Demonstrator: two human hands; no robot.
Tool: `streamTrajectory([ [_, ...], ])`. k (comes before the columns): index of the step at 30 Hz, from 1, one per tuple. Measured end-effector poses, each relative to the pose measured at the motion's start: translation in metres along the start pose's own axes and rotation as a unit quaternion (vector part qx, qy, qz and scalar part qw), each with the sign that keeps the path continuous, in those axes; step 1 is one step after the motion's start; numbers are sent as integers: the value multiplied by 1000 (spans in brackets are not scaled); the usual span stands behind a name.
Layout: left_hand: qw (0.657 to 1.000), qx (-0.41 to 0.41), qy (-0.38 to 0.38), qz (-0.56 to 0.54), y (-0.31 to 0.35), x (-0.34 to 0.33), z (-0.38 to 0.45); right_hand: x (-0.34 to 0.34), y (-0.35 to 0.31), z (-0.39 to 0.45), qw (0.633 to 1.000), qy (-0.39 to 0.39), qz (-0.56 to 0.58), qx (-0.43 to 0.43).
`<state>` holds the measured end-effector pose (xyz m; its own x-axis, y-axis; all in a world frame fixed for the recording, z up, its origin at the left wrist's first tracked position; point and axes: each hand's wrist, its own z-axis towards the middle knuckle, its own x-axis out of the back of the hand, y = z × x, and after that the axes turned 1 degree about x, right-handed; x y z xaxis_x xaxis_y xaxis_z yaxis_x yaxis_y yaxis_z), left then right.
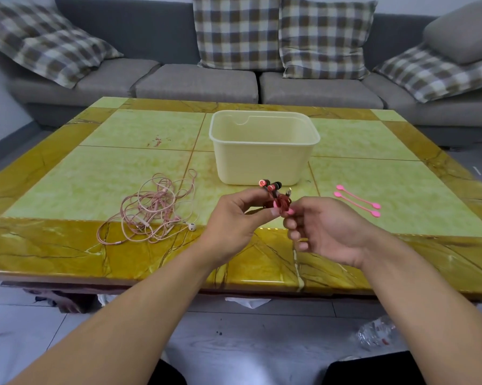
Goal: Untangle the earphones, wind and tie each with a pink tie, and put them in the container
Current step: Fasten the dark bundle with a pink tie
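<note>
Above the near part of the table point(67, 168), left hand point(231, 218) with fingers curled, pinching the wound red earphones point(278, 200); right hand point(326, 229) pinching the pink tie point(288, 211) around that bundle, other fingers loosely bent. Left on the table, a tangled pink earphones pile point(153, 209). Behind the hands, the cream container point(264, 151); to its right, two spare pink ties point(358, 201) lying side by side.

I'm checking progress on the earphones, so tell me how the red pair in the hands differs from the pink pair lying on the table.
The red wound earphones are bundled tight with a pink tie round them, in the grip of the left hand and right hand; the pale pink tangled earphones lie loose, sprawled and untied on the yellow-green tiled table, touched by neither hand. The red buds are dark and metallic; the visible pink-set bud is white. Both are wired and outside the container.
</note>
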<state>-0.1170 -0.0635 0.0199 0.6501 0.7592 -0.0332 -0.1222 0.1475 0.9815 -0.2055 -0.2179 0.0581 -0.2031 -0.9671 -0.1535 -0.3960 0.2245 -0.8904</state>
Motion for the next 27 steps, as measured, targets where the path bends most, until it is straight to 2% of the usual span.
streamTrajectory([
  [2,1000,6,6,6,0,0,0,3,2,2,1000,-2,-14,-6],
  [4,999,35,29,-29,-2,-2,0,5,5,3,999,31,-36,13],
  [6,992,82,55,-81,-2,-5,1,4,7,2,989,87,-107,62],
  [8,983,118,67,-121,-4,-9,2,4,10,2,959,151,-195,138],
  [10,975,143,67,-154,-4,-11,1,3,12,3,945,161,-221,180],
  [17,962,167,81,-199,-5,-10,5,5,10,2,974,123,-148,123],
  [21,967,162,86,-176,-6,-12,5,3,12,5,988,103,-80,88],
  [27,975,153,86,-133,-8,-9,7,4,12,11,993,76,-17,86],
])
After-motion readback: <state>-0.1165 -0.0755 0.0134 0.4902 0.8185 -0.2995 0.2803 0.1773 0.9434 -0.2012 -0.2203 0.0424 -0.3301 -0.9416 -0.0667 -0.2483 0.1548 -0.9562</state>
